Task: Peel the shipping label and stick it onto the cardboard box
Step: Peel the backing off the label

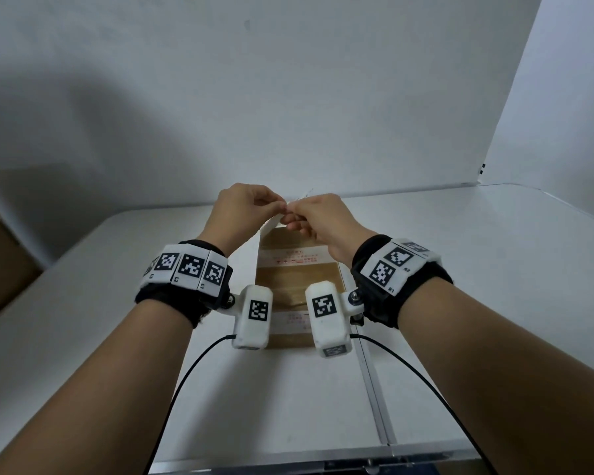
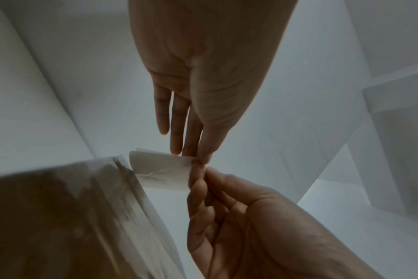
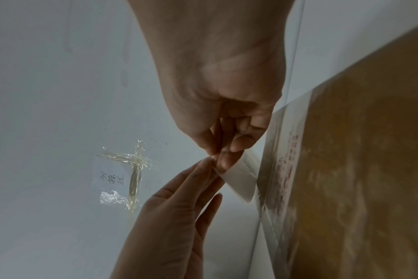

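The brown cardboard box (image 1: 295, 279) lies flat on the white table, crossed by white bands with red print. Above its far end both hands meet on a small white shipping label (image 1: 275, 221). My left hand (image 1: 278, 205) pinches one corner of the label (image 2: 160, 171) between thumb and forefinger, its other fingers straight (image 2: 174, 122). My right hand (image 1: 294, 214) pinches the same corner with its fingers curled (image 3: 223, 160). In the right wrist view the label (image 3: 239, 181) hangs beside the box (image 3: 358, 169). Whether label and backing are apart I cannot tell.
The white table (image 1: 460, 269) has a seam (image 1: 374, 389) running toward me on the right. Another cardboard box (image 1: 0, 255) stands at the left edge. White wall panels close the back and right. Crumpled clear tape with handwriting (image 3: 129, 173) sticks to the table.
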Action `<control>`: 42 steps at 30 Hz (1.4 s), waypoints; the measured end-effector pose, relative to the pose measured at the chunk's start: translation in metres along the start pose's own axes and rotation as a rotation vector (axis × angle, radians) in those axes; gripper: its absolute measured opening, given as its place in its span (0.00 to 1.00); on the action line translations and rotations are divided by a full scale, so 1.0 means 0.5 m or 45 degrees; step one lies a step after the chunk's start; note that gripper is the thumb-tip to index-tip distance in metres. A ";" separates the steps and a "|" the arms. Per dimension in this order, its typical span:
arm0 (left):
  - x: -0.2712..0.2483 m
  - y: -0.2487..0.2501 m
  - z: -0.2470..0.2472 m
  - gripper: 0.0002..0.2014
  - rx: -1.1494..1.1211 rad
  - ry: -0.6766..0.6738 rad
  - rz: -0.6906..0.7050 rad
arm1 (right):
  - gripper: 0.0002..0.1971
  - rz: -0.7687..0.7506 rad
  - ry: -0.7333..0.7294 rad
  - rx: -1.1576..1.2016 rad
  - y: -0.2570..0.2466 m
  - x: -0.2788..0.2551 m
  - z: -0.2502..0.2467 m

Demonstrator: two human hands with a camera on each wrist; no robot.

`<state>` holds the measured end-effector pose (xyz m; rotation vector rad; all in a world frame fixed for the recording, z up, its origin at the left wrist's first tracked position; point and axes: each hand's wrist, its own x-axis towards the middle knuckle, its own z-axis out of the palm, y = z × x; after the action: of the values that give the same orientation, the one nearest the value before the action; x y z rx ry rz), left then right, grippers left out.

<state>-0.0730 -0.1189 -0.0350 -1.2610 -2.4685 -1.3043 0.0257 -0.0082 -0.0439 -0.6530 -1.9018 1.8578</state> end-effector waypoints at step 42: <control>0.018 -0.003 -0.006 0.11 -0.303 0.291 -0.348 | 0.15 -0.031 -0.187 0.121 -0.026 -0.018 0.018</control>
<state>-0.0808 -0.1158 -0.0305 -0.7708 -2.4395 -1.7424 0.0271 -0.0210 -0.0307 -0.4722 -1.8868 2.0161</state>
